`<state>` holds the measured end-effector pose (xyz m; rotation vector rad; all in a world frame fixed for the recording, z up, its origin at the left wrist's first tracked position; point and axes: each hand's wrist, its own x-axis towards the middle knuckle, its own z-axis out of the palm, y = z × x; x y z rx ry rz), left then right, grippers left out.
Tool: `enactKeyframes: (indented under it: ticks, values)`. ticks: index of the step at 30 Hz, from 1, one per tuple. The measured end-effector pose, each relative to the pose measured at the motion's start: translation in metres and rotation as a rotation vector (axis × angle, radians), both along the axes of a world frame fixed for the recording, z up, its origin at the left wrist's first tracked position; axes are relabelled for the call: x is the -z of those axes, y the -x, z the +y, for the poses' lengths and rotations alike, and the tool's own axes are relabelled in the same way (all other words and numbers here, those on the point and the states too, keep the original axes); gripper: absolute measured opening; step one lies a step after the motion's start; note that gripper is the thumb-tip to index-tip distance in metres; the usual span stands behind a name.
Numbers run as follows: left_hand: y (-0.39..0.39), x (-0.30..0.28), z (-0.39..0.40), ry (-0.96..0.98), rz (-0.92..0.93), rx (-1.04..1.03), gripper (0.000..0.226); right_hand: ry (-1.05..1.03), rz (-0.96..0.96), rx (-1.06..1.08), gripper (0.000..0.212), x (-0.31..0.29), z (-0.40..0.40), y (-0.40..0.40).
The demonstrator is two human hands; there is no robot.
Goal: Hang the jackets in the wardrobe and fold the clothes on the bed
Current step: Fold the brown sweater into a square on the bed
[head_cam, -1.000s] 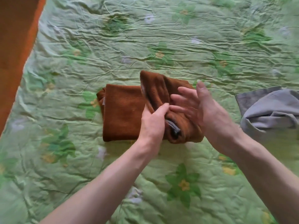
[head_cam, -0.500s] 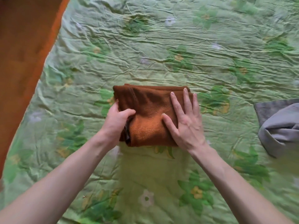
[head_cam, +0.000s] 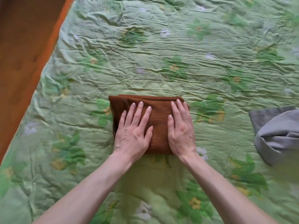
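Folded brown garment (head_cam: 160, 110) on the green floral bedspread (head_cam: 178, 54), taken here as the landmark. You lay your left hand (head_cam: 132, 133) flat on its left half and your right hand (head_cam: 181, 131) flat on its right half, fingers straight and slightly spread, gripping nothing. Both palms press down, probably to flatten the layers and set the creases so the bundle keeps its shape. A grey garment (head_cam: 278, 135) lies crumpled well to the right of the brown one, apparently not yet folded.
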<state>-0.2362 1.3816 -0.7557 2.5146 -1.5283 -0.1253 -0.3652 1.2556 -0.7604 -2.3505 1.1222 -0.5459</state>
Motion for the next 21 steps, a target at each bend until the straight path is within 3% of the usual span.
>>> enactKeyframes:
  ticks: [3,10,12,14,16,18,21]
  values:
    - [-0.016,0.013,0.007,-0.024,-0.012,-0.020,0.071,0.005,0.039,0.007,0.058,0.009,0.001,0.003]
    - [-0.011,0.014,-0.001,-0.037,0.115,-0.413,0.079,-0.032,0.415,0.010,0.070,0.008,-0.004,-0.018]
    - [-0.008,0.007,-0.003,-0.046,0.199,-0.514,0.084,-0.095,0.363,-0.038,0.072,0.003,-0.010,-0.014]
    - [-0.006,0.001,-0.005,-0.066,0.230,-0.536,0.086,-0.159,0.182,-0.019,0.072,-0.001,-0.011,-0.007]
    - [-0.005,-0.005,-0.005,-0.004,0.276,-0.567,0.086,-0.297,0.000,0.154,0.086,-0.008,-0.008,0.000]
    - [-0.005,-0.010,-0.002,0.109,0.395,-0.663,0.088,-0.434,-0.052,0.344,0.099,-0.014,-0.002,0.008]
    - [-0.012,-0.017,0.003,0.111,0.549,-0.786,0.096,-0.717,-0.092,0.388,0.094,-0.017,-0.008,0.020]
